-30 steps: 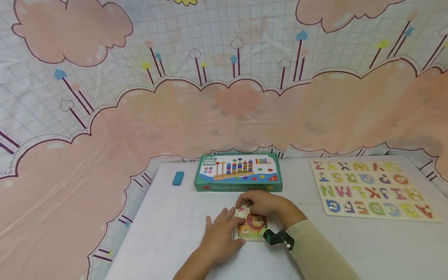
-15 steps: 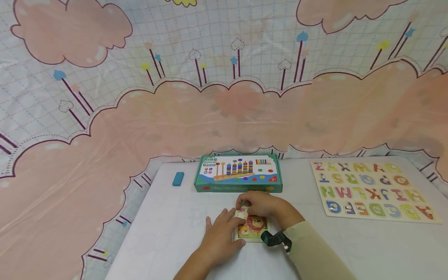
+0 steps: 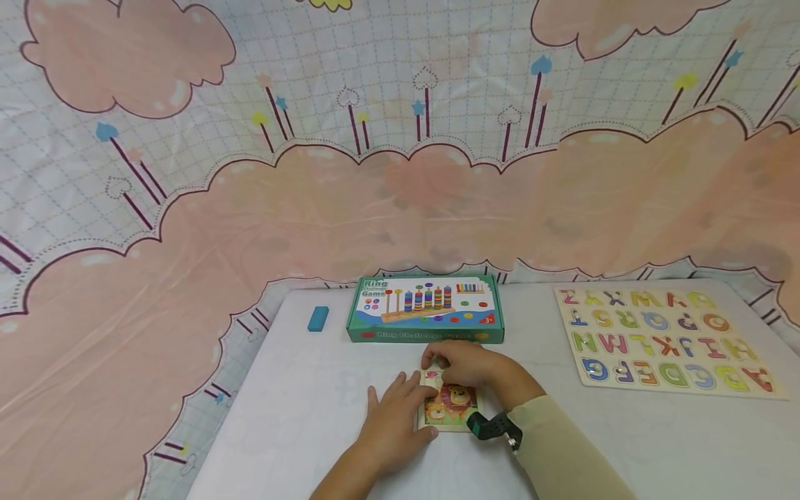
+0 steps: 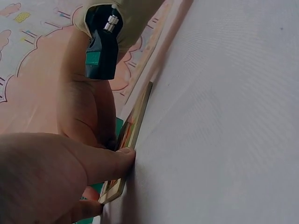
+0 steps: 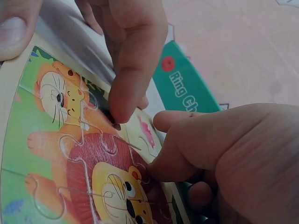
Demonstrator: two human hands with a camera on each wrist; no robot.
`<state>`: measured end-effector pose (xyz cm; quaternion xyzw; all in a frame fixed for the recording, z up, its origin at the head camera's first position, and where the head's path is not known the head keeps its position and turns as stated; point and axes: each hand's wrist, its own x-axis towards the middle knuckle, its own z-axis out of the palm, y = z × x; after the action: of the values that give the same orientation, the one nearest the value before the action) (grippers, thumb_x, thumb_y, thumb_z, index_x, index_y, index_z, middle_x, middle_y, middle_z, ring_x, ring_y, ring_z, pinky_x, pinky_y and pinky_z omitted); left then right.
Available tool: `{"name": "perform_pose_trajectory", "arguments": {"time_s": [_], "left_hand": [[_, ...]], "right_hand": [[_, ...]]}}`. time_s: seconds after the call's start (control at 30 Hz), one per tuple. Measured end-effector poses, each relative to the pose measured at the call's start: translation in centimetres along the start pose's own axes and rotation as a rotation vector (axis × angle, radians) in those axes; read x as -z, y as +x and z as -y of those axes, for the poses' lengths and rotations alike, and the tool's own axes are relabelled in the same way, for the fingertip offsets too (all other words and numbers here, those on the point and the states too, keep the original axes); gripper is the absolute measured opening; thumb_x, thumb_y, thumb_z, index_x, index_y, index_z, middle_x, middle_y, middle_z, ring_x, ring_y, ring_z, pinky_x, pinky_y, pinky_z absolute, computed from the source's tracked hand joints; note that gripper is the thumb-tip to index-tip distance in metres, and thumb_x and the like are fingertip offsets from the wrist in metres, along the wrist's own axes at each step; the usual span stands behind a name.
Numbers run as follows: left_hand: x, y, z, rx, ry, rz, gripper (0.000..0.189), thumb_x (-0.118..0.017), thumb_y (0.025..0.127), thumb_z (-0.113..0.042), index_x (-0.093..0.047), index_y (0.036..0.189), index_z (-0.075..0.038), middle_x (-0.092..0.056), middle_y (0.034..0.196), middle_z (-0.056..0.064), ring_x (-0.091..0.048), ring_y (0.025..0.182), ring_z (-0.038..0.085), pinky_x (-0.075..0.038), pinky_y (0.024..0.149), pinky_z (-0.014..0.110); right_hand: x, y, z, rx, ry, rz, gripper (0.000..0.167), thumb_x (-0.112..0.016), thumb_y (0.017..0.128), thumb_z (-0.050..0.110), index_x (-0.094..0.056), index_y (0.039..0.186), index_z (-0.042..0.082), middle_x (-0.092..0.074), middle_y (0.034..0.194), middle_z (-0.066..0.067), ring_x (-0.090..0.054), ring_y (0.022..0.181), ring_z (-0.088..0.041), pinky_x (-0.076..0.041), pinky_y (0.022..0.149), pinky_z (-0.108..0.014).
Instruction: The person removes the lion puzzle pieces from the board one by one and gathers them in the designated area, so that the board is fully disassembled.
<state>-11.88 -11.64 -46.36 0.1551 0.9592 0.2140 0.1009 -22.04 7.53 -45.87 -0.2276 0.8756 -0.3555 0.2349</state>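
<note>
A small wooden jigsaw puzzle [image 3: 451, 417] with a lion picture lies on the white table, below the green box. My left hand [image 3: 394, 420] rests on its left side, fingers mostly straight. The thumb touches the frame's near edge and the index finger presses on the picture, as the right wrist view shows. My right hand [image 3: 469, 362] reaches over the far edge with curled fingers. Its thumb and index finger pinch at a pale corner puzzle piece [image 5: 145, 135] with a pink mark, at the far left corner. My fingers partly cover that piece.
Behind the puzzle lies a green Ring Challenge Game box [image 3: 425, 335]. A blue block [image 3: 318, 319] sits left of it. An alphabet board [image 3: 669, 340] lies on the right. A printed cloth [image 3: 400, 208] hangs behind the table. A black wrist camera [image 3: 490, 426] sits on my right wrist.
Both hands stay nearly in place. The pale corner piece, raised and tilted half a second ago, now appears to lie flatter under my right fingers.
</note>
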Motion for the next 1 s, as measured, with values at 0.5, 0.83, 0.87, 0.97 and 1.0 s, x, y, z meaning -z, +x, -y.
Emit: {"name": "perform_pose_trajectory", "arguments": {"time_s": [0.5, 0.83, 0.87, 0.97, 1.0], "left_hand": [[-0.39, -0.16, 0.13, -0.007, -0.008, -0.007, 0.050, -0.083, 0.093, -0.036, -0.067, 0.139, -0.026, -0.047, 0.165, 0.011, -0.032, 0.158, 0.040, -0.009, 0.111, 0.089], [-0.34, -0.05, 0.09, 0.004, -0.019, 0.000, 0.049, -0.084, 0.092, -0.036, -0.068, 0.137, -0.026, -0.047, 0.165, 0.011, -0.032, 0.158, 0.040, -0.009, 0.111, 0.089], [-0.32, -0.05, 0.08, 0.005, -0.021, 0.001, 0.049, -0.084, 0.092, -0.035, -0.068, 0.137, -0.026, -0.047, 0.165, 0.011, -0.032, 0.158, 0.040, -0.008, 0.111, 0.089], [-0.27, -0.06, 0.04, 0.003, -0.028, -0.001, 0.049, -0.085, 0.091, -0.035, -0.069, 0.137, -0.025, -0.047, 0.165, 0.011, -0.032, 0.158, 0.040, -0.008, 0.110, 0.089], [-0.26, -0.07, 0.03, 0.002, -0.030, -0.002, 0.049, -0.085, 0.091, -0.035, -0.069, 0.137, -0.025, -0.047, 0.165, 0.011, -0.032, 0.157, 0.040, -0.008, 0.110, 0.089]], "right_hand": [[-0.12, -0.06, -0.19, 0.002, 0.039, -0.004, 0.031, -0.070, 0.096, -0.003, -0.071, 0.111, 0.024, -0.061, 0.096, 0.000, -0.057, 0.095, -0.020, -0.051, 0.076, -0.034], [-0.17, -0.04, -0.29, 0.000, 0.021, -0.012, 0.031, -0.072, 0.095, -0.003, -0.073, 0.106, 0.027, -0.061, 0.095, -0.001, -0.056, 0.094, -0.020, -0.050, 0.074, -0.033], [-0.18, -0.04, -0.27, 0.000, 0.019, -0.014, 0.031, -0.072, 0.096, -0.003, -0.073, 0.106, 0.027, -0.061, 0.095, -0.001, -0.056, 0.094, -0.020, -0.050, 0.074, -0.033], [-0.20, -0.03, -0.18, -0.007, 0.017, -0.014, 0.031, -0.072, 0.096, -0.002, -0.073, 0.105, 0.027, -0.061, 0.094, -0.001, -0.056, 0.094, -0.020, -0.050, 0.074, -0.033], [-0.21, -0.03, -0.15, -0.009, 0.015, -0.014, 0.030, -0.072, 0.096, -0.002, -0.073, 0.104, 0.027, -0.061, 0.094, -0.001, -0.056, 0.093, -0.020, -0.050, 0.073, -0.034]]}}
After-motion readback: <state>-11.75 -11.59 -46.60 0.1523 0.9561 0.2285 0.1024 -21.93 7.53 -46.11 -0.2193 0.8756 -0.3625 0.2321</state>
